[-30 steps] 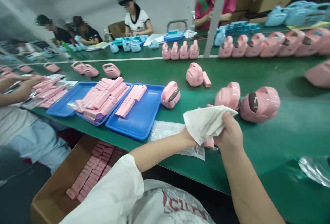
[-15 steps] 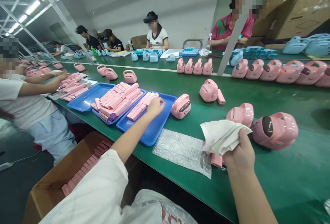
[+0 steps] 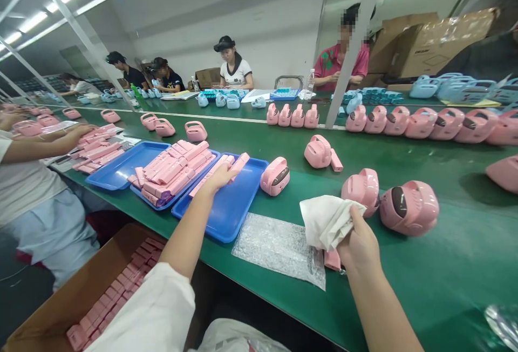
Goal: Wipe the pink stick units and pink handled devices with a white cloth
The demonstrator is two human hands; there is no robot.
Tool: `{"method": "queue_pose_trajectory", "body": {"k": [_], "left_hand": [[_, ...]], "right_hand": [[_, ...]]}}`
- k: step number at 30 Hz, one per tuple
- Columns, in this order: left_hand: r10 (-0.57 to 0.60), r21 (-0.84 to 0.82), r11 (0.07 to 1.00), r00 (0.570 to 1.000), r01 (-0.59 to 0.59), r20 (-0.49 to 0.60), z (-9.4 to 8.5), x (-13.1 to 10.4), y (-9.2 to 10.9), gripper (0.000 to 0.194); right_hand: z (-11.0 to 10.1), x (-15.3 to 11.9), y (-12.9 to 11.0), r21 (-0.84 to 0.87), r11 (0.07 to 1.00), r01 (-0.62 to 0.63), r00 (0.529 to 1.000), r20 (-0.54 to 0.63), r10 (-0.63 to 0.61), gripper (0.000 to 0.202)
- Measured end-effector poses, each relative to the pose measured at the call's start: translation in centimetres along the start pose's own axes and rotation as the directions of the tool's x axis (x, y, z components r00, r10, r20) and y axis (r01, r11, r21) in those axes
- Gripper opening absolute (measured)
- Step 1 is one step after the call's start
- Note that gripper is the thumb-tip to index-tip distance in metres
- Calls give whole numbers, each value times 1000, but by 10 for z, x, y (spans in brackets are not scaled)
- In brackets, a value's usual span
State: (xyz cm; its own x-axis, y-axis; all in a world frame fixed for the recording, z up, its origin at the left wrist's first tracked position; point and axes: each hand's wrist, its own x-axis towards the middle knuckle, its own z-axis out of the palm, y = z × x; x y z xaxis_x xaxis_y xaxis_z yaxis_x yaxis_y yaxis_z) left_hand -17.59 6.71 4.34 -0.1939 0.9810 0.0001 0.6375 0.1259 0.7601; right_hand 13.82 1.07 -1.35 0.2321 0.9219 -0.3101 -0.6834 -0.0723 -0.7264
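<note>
My left hand (image 3: 219, 177) is closed on a pink bar-shaped plastic part (image 3: 242, 164), tilted over the right-hand blue tray (image 3: 232, 221). A few more such parts lie in that tray beside my fingers. My right hand (image 3: 361, 244) grips a folded white cloth (image 3: 326, 220) above the bench. Under the cloth and hand pokes out the end of another pink piece (image 3: 332, 259), mostly hidden. A clear bubble-wrap sheet (image 3: 279, 249) lies flat to the left of it. Just behind the cloth stand a pink handled casing (image 3: 361, 187) and a second one with a dark window (image 3: 413, 209).
A heaped tray of pink bars (image 3: 172, 171) adjoins on the left, and a co-worker's arm (image 3: 44, 144) reaches in beyond it. Pink casings (image 3: 421, 121) line the divider. An open carton (image 3: 44, 309) of pink parts stands below the bench edge. Co-workers sit opposite.
My left hand has drawn toward me and left, and a pink bar now angles up from its fingers. My right hand still holds the cloth. The view has shifted, showing another casing at far right.
</note>
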Motion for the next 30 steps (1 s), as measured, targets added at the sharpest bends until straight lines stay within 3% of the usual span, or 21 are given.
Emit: {"method": "queue_pose_trajectory", "body": {"k": [3,5,7,9,11,13,15,17,21,24,26,27,30], "left_hand": [[72,-248,968,988,-36,139,-3,-35,25,34],[202,-557,831,941,-18,271,6,-56,44,46],[337,-710,701,847,64,410,24,-71,60,49],[428,-743,649,728,165,536,48,-78,71,42],[474,-740,612,620,279,625,73,-80,75,35],[492,-729,561,549,393,675,96,-80,73,35],[484,-716,518,529,468,697,112,-81,69,34],[454,-703,508,539,497,709,121,-82,64,39],[426,-675,527,526,516,736,126,-84,60,67],[405,-660,527,524,536,749,126,-87,60,81],[376,-644,537,529,545,761,126,-88,60,87],[365,-638,545,531,544,764,127,-89,60,90],[354,-653,545,561,526,748,128,-92,59,95]], "right_hand": [[2,0,1,17,999,48,997,-58,-47,27],[5,-2,2,8,996,88,996,-10,-88,29],[6,-4,3,-21,992,128,989,75,-126,34],[6,-4,2,-42,984,176,976,138,-168,38],[5,-3,1,-50,971,233,960,171,-222,40],[5,-4,-2,-53,955,291,941,197,-275,41],[5,-6,-5,-62,944,324,924,236,-302,40],[6,-10,-6,-79,942,325,916,274,-293,39],[7,-17,-7,-128,948,291,914,331,-236,43],[2,-18,-6,-234,888,395,887,351,-301,40],[-2,-17,-5,-359,753,552,820,400,-410,36],[-3,-17,-5,-411,649,640,761,454,-463,35],[-4,-17,2,-425,261,867,497,690,-526,35]]}}
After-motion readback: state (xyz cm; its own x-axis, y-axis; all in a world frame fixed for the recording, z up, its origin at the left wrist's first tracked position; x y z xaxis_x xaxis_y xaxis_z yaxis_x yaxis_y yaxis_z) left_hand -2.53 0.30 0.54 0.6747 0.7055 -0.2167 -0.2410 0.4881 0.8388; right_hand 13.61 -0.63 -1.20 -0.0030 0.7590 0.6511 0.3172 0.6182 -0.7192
